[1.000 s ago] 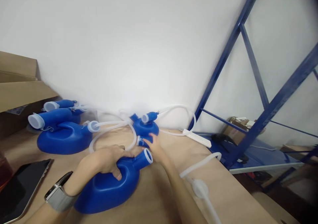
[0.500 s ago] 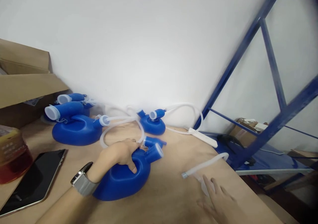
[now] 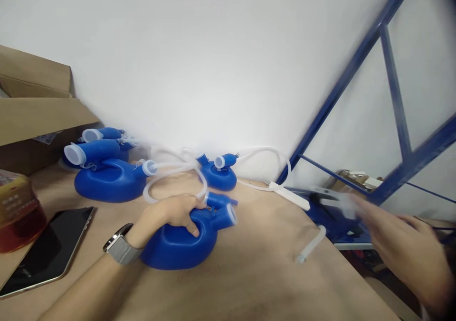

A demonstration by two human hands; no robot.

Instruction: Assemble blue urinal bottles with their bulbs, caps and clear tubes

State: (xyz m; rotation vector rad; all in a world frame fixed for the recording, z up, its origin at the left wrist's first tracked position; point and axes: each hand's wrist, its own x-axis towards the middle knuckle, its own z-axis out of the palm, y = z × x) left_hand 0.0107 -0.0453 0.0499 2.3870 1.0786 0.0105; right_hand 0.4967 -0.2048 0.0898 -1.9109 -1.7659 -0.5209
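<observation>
My left hand (image 3: 183, 212), wearing a wristwatch, is wrapped round the handle of a blue plastic urinal bottle (image 3: 178, 252) on the table. Its short neck with a pale rim points right. Behind the neck lies a blue funnel-like piece (image 3: 221, 200), close to my fingers. My right hand (image 3: 399, 238) is raised past the table's right edge, its fingers closed on a translucent white piece (image 3: 344, 204) smeared by motion, its shape unclear. Nearest to it on the table is the end of a clear hose (image 3: 312, 246) with a fitting at its tip.
More blue urinal bottles (image 3: 110, 183) with hoses stand at the left, and another bottle (image 3: 218, 176) by the wall. A phone (image 3: 50, 250), a jar of red liquid (image 3: 21, 216) and a cardboard box (image 3: 39, 117) are left. A white strip (image 3: 290, 196) and blue metal rack (image 3: 395, 88) are right.
My right hand has lifted off the table, up and right, with the translucent piece. The hose end has shifted right and turned. My left hand has stayed on the bottle.
</observation>
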